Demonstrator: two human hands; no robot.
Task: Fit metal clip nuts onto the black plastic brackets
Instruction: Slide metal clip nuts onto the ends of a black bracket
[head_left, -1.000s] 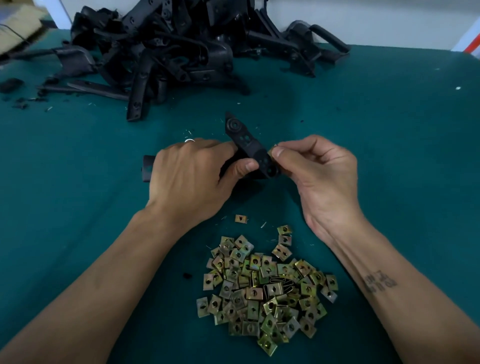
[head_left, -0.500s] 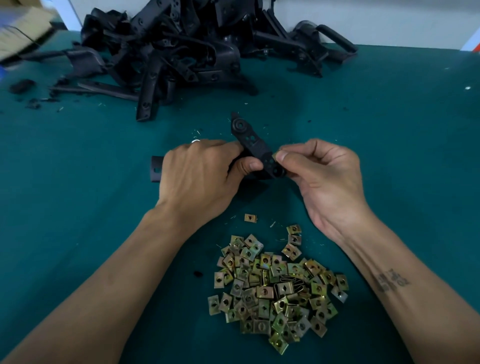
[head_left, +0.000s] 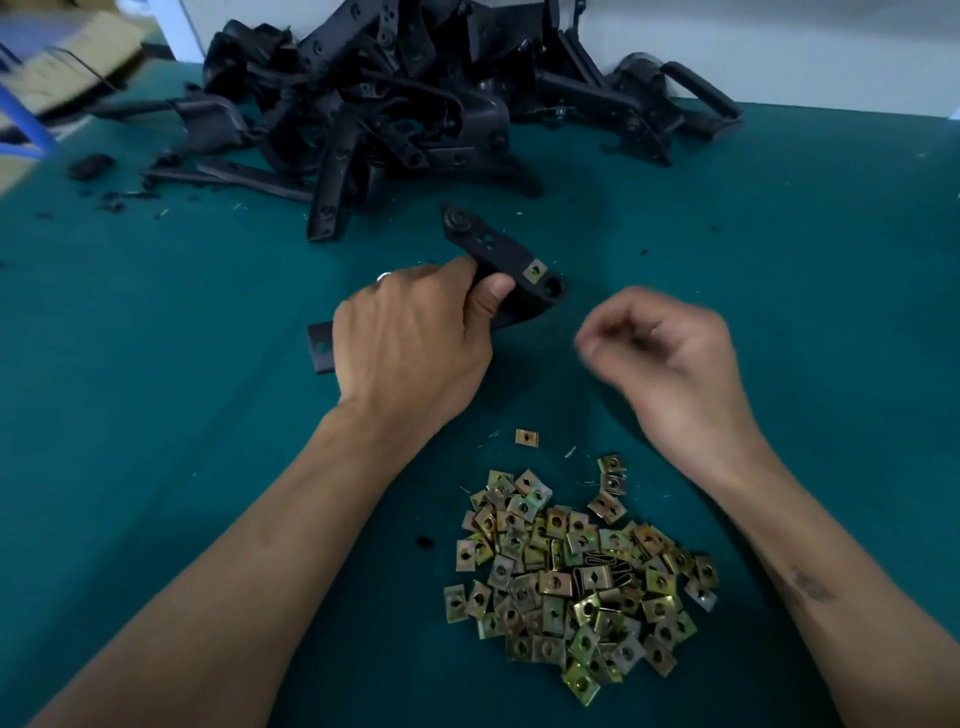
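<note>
Left hand grips black bracket above the counter, thumb bracing it, fitted clip nut facing up. Right hand blurred, fingers loosely curled, apparently empty, near clip nut pile, likely for a refill.

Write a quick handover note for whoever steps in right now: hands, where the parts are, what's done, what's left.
Left hand grips the black bracket just above the green table.
Right hand is off the bracket, fingers loosely curled, motion-blurred, apparently holding nothing.
One clip nut sits fitted near the bracket's right end.
Loose clip nuts pile lies near you; bracket heap at the far edge.
Left: whether this bracket needs more clips is unclear; the heap's brackets remain.
</note>
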